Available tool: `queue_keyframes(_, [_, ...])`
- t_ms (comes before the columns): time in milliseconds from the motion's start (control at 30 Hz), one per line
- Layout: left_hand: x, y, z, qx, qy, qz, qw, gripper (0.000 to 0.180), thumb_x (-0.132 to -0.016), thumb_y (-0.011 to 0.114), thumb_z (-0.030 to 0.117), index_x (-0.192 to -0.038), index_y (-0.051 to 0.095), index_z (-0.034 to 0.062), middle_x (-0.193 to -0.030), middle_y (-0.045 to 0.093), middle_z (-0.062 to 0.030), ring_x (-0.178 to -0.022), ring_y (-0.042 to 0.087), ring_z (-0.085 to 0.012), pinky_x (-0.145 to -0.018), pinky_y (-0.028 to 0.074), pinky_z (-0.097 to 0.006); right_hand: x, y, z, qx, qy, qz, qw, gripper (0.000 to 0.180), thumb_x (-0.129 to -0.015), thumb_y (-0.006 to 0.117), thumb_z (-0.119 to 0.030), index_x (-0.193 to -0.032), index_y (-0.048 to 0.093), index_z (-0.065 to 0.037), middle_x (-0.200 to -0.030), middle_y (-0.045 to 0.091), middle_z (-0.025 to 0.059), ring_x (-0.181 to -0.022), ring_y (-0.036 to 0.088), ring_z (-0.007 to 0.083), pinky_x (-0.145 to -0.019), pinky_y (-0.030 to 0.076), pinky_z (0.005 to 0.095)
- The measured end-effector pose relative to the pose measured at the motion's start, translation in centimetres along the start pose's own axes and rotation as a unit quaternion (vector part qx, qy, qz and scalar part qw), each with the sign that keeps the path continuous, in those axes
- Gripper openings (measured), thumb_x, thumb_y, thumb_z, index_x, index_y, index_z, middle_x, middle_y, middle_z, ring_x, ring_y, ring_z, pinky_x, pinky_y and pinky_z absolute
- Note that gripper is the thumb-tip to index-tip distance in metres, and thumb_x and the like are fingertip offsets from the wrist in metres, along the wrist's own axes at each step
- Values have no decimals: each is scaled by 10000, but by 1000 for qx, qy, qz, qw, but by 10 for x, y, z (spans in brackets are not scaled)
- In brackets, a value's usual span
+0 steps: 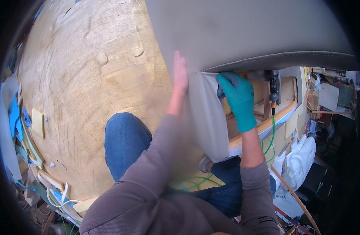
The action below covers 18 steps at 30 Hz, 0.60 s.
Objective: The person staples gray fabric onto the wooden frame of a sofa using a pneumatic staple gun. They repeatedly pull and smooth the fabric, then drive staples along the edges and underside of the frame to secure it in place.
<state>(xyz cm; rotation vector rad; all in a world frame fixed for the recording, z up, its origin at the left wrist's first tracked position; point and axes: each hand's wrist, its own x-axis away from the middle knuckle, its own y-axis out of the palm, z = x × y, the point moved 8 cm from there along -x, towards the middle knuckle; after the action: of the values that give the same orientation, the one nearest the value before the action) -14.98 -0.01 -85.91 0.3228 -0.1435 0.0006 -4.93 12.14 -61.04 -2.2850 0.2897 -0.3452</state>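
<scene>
A large piece of furniture covered in grey leather-like upholstery [242, 35] stands in front of me, with its wooden frame [262, 127] exposed on the right. My left hand [180, 74], bare and slightly blurred, lies against its left side with the fingers stretched out. My right hand [238, 98], in a teal glove, closes on the edge of the grey cover [207, 113] at the corner of the frame opening. The glove hides the fingertips. Just right of it, an air tool [273, 92] rests in the opening, joined to a green hose [270, 143].
A worn wooden board surface [86, 78] spreads to the left, where foam and fabric scraps [37, 123] pile along its edge. White plastic bags [301, 154] lie at the right beside a thin wooden strip [295, 197]. My knee [126, 143] is close below my left arm.
</scene>
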Motion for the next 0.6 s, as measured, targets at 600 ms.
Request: queue_keyframes(600, [-4, -3, 3, 15, -1, 11, 1000, 619, -1189, 432, 385, -1659, 370, -12, -1723, 340, -179, -1600, 296, -296, -1317, 226, -396, 29, 27, -12, -129, -28, 216, 967, 238, -1039, 753, -155, -1103, 717, 71, -1213, 697, 64, -1078, 635, 179, -959, 511, 316])
